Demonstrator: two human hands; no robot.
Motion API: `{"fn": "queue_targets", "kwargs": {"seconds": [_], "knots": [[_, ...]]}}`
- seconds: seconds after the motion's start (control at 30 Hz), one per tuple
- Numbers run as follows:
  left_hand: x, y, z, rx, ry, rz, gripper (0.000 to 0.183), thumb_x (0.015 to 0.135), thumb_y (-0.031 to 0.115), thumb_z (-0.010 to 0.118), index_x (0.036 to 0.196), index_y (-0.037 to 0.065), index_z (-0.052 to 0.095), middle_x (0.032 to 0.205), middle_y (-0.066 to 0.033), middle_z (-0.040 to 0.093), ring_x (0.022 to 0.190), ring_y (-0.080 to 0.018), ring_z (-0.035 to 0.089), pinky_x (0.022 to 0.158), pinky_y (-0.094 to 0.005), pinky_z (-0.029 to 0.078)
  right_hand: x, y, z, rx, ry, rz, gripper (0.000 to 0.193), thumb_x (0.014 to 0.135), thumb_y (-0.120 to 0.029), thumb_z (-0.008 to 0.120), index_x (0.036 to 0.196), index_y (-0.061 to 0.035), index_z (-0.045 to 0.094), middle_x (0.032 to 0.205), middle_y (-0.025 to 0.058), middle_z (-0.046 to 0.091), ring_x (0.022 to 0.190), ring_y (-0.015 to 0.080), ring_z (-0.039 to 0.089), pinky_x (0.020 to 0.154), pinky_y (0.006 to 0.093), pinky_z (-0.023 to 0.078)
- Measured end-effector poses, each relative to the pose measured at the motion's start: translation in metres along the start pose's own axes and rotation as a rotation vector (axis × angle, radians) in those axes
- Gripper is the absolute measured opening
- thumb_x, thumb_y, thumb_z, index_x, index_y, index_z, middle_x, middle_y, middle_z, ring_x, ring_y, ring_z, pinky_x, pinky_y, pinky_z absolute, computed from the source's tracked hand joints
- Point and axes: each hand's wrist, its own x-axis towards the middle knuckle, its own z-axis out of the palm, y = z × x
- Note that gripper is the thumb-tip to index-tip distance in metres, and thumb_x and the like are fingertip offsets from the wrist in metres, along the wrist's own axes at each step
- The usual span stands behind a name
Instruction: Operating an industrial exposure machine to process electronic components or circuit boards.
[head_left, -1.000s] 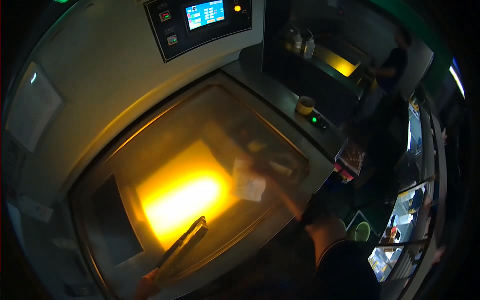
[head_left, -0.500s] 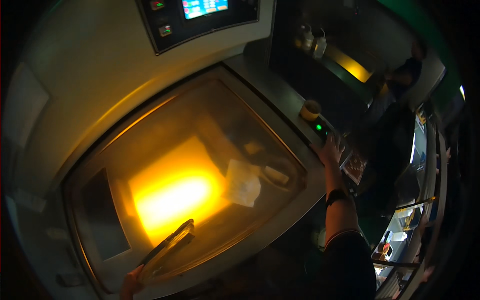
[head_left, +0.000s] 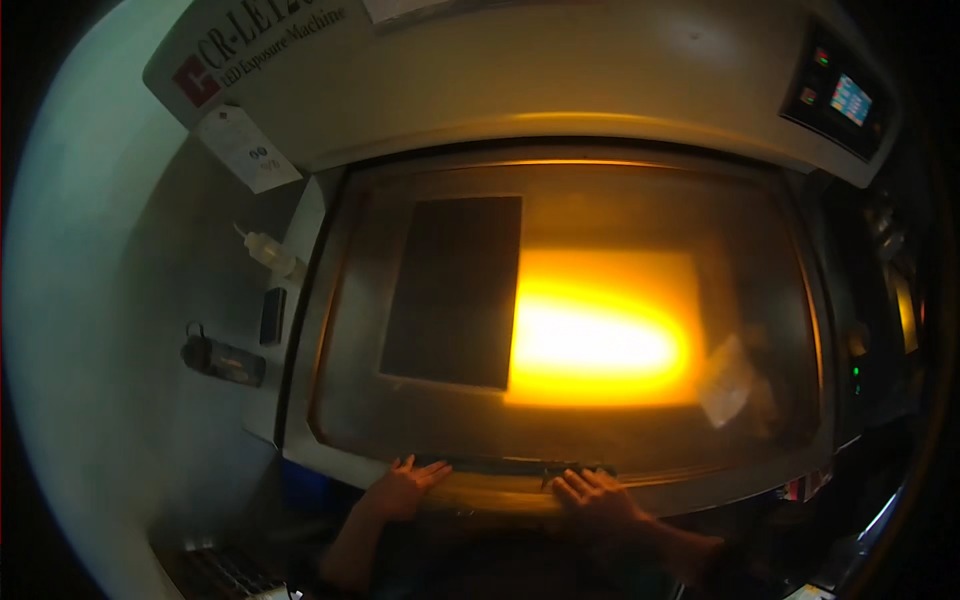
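Note:
My left hand (head_left: 400,489) and my right hand (head_left: 598,497) rest on a long, wide squeegee (head_left: 497,492) at the front edge of the lit machine bed. The squeegee has a dark strip on its far side and an amber face. Both hands grip it near its two ends, fingers laid over the top; the thumbs are partly hidden. Beyond it lies the film-covered bed (head_left: 460,430), with a dark rectangular panel (head_left: 455,290) left of a glowing yellow rectangle (head_left: 600,335). A pale crumpled sheet (head_left: 727,380) shows to the right of the glow.
The machine's cream hood (head_left: 580,80) spans the back, with a control panel (head_left: 840,95) at its right. At the left stand a white squeeze bottle (head_left: 272,255), a small dark box (head_left: 272,316) and a grey drinking bottle (head_left: 225,361). A green light (head_left: 856,372) glows on the right.
My right hand has left the button area at the bed's right side and joined the left on the squeegee. The squeegee now lies along the front edge; the view has swung left.

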Motion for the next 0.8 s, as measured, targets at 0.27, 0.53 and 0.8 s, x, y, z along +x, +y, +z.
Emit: {"fn": "queue_targets", "kwargs": {"seconds": [0.27,0.53,0.8], "knots": [[0.166,-0.24,-0.1,0.003,0.36,0.097,0.067,0.081,0.014,0.067,0.144,0.013,0.045,0.148,-0.0103,0.045,0.137,-0.032,0.04,0.114,-0.05,0.028,0.268,0.09,0.024,-0.408,0.236,0.121,0.049,0.085,-0.019,0.058,0.133,-0.0074,0.053,0.138,0.0153,0.049,0.13,0.0344,0.044,0.109,0.0497,0.034],[0.38,-0.31,-0.229,-0.084,0.532,-0.22,0.064,0.084,-0.008,0.053,0.141,0.021,0.048,0.145,-0.0132,0.046,0.132,-0.0389,0.043,0.112,-0.0499,0.037,0.459,0.286,-0.037,-0.34,0.127,0.45,0.08,0.077,-0.004,0.065,0.146,-0.0317,0.039,0.152,-0.004,0.039,0.139,0.0259,0.039,0.112,0.0499,0.034],[0.451,-0.329,-0.312,-0.409,0.283,-0.118,0.065,0.08,-0.011,0.053,0.14,0.013,0.048,0.137,-0.0136,0.055,0.131,-0.0359,0.045,0.11,-0.0441,0.04,0.507,0.374,-0.069,-0.462,0.278,0.313,0.069,0.077,-0.006,0.065,0.141,-0.0267,0.046,0.145,0.002,0.048,0.125,0.0293,0.052,0.102,0.0471,0.045]]}}
